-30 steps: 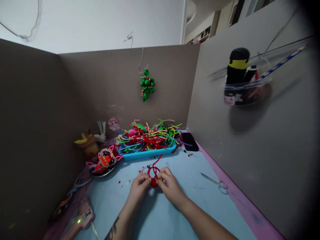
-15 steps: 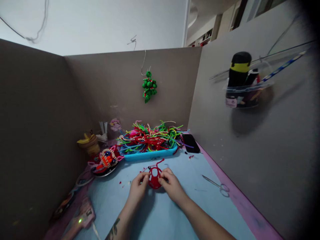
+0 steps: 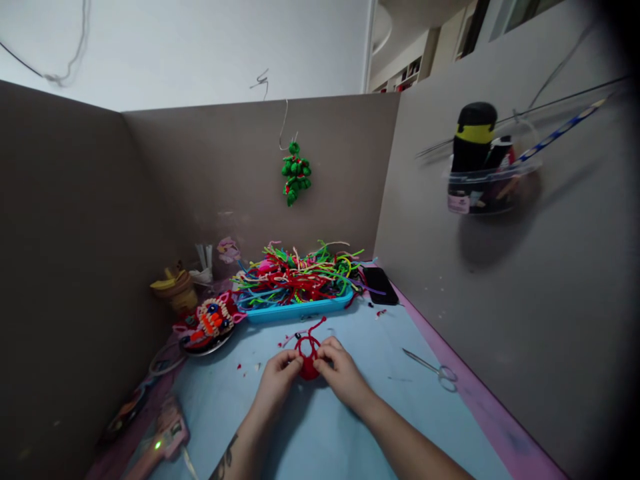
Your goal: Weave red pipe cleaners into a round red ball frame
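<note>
A small red piece (image 3: 309,369), rounded below with open loops of red cord above, is held between my two hands over the blue mat. One red cord end sticks up from it to the upper right. My left hand (image 3: 279,381) pinches its left side between thumb and fingertips. On the right side, my right hand (image 3: 342,375) grips it in the same kind of pinch. The fingertips partly cover the red piece, so its fine structure is hard to make out.
Behind the hands stands a blue tray (image 3: 300,311) of colourful cords, with a phone (image 3: 381,287) beside it. Scissors (image 3: 434,369) lie to the right. At left are a plate of red and orange pieces (image 3: 213,323) and a pink glue gun (image 3: 167,430). Grey panels (image 3: 330,167) surround the mat.
Both hands still hold the red piece. The left fingertips have shifted slightly right and down across it, and its upper loops look narrower. The whole view has shifted slightly.
</note>
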A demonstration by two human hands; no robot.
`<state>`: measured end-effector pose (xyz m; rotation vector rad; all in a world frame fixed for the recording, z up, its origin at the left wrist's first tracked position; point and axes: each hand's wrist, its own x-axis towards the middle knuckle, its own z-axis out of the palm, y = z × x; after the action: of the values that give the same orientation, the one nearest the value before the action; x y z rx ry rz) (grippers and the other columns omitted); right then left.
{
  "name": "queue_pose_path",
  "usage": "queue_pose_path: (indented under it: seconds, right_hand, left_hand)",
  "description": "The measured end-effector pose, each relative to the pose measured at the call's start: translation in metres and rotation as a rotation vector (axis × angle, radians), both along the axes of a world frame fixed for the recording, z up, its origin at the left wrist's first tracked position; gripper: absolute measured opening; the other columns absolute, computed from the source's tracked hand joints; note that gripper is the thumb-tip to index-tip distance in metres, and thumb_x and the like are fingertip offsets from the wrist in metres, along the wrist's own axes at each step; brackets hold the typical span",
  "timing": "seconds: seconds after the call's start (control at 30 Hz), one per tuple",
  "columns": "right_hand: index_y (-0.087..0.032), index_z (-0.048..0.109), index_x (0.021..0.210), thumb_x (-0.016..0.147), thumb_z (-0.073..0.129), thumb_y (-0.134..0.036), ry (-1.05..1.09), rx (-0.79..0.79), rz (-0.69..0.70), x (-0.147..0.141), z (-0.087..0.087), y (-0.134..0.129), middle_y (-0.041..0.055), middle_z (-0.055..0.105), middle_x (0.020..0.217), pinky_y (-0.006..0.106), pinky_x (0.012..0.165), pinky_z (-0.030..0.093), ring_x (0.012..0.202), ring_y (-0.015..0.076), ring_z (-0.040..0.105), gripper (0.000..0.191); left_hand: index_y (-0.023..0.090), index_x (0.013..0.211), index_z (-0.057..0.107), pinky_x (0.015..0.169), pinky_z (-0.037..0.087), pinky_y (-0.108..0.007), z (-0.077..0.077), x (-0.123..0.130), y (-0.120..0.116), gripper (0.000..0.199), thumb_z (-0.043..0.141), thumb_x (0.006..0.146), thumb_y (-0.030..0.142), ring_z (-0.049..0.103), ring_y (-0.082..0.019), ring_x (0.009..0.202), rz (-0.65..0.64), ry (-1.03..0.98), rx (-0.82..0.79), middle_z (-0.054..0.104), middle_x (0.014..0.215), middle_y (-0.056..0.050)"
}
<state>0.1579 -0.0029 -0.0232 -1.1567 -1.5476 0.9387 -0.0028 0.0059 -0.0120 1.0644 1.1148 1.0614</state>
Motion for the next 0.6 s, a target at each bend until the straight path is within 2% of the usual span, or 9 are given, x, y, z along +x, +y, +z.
queue_pose_path:
  seconds: [0.13,0.27,0.43,0.53,0.6]
  right_hand:
    - [-0.020,0.049,0.064,0.076,0.053,-0.018,0.011,0.001,-0.003,-0.0007,-0.0022,0.0008,0.0005,0.046,0.081,0.028,0.069,0.038,0.077,0.0169,0.049,0.012]
    - [-0.020,0.049,0.063,0.075,0.053,-0.017,0.008,-0.002,-0.014,-0.0014,-0.0038,0.0019,0.0003,0.046,0.079,0.028,0.069,0.038,0.076,0.0168,0.049,0.013]
    - [-0.020,0.048,0.062,0.074,0.054,-0.018,0.015,-0.003,-0.021,-0.0014,-0.0037,0.0026,0.0001,0.046,0.079,0.027,0.068,0.038,0.074,0.0164,0.048,0.013]
    - [-0.020,0.047,0.060,0.074,0.055,-0.022,0.053,-0.017,-0.024,-0.0010,-0.0067,0.0049,-0.0006,0.045,0.076,0.027,0.066,0.038,0.071,0.0159,0.047,0.016]
    - [-0.020,0.047,0.059,0.074,0.057,-0.028,0.099,-0.038,-0.044,0.0001,-0.0102,0.0080,-0.0009,0.045,0.074,0.027,0.066,0.038,0.070,0.0160,0.047,0.019]
  left_hand:
    - [0.014,0.063,0.065,0.057,0.039,-0.024,0.0030,0.0008,-0.0010,0.030,0.078,0.058,0.041,0.052,-0.013,0.053,0.030,0.007,0.016,0.063,0.055,0.000]
    - [0.015,0.064,0.065,0.057,0.041,-0.024,0.0048,0.0007,-0.0014,0.027,0.076,0.061,0.039,0.053,-0.013,0.053,0.029,0.054,0.050,0.064,0.057,0.000]
    - [0.016,0.068,0.065,0.054,0.039,-0.023,0.0004,0.0013,-0.0004,0.027,0.073,0.064,0.042,0.052,-0.013,0.053,0.029,0.108,0.091,0.063,0.058,0.001]
    - [0.015,0.063,0.066,0.051,0.037,-0.024,-0.0007,-0.0002,0.0018,0.030,0.071,0.066,0.045,0.049,-0.012,0.048,0.008,0.134,0.086,0.058,0.051,0.002]
    - [0.015,0.065,0.069,0.055,0.040,-0.025,0.0008,-0.0028,0.0038,0.031,0.071,0.065,0.046,0.052,-0.014,0.053,0.066,0.161,0.117,0.062,0.055,0.000]
